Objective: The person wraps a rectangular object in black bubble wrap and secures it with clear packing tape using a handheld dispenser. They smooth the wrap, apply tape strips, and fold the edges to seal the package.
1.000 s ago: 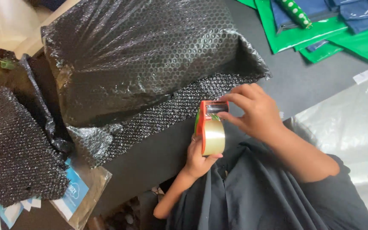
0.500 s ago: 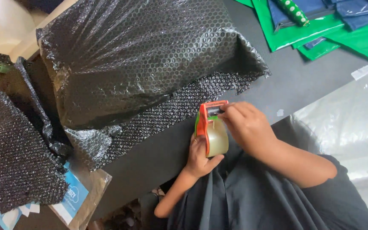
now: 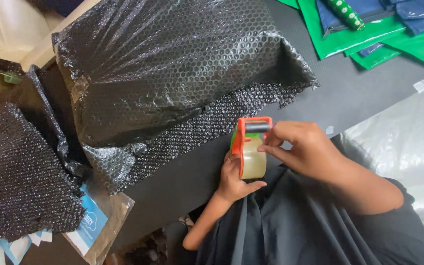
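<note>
left hand [image 3: 235, 180] grip closed around tape dispenser [image 3: 249, 147]; right hand [image 3: 304, 147] pinches its top.

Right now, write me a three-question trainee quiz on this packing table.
1. True or false: the left hand holds the tape dispenser from below.
2. What does the right hand touch? A) the green pouches B) the dispenser's top end C) the bubble wrap
3. Fill in: the big parcel is wrapped in ____ bubble wrap.

Key: 1 true; 2 B; 3 black.
</note>
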